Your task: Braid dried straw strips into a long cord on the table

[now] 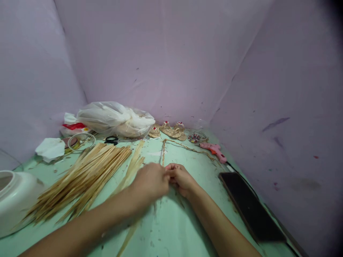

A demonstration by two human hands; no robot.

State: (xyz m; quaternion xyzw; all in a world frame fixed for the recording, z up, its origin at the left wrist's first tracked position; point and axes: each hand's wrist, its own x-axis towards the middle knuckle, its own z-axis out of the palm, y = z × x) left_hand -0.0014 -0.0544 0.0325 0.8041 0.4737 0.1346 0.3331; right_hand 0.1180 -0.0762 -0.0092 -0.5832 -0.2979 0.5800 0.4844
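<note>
A thin straw braid (pixel 163 151) runs up the table from my hands, bends at the top and trails off to the right. My right hand (pixel 181 179) is closed in a pinch on its near end. Against it is my left hand (pixel 151 180), blurred by motion, its fingers curled round the same end. What exactly lies between the fingertips is hidden; faint loose strands show below. Left of my hands lie a few pale straw strips (pixel 131 169), partly under my left forearm, and a big bundle of dry straw strips (pixel 88 175).
Along the back are a stuffed plastic bag (pixel 115 119), small woven straw slippers (pixel 171 131), beads (pixel 195 138) and black-handled scissors (pixel 111 140). At right are a pink glue gun (pixel 214 151) with its cord and a dark phone (pixel 252 207). A white container (pixel 16 203) stands left.
</note>
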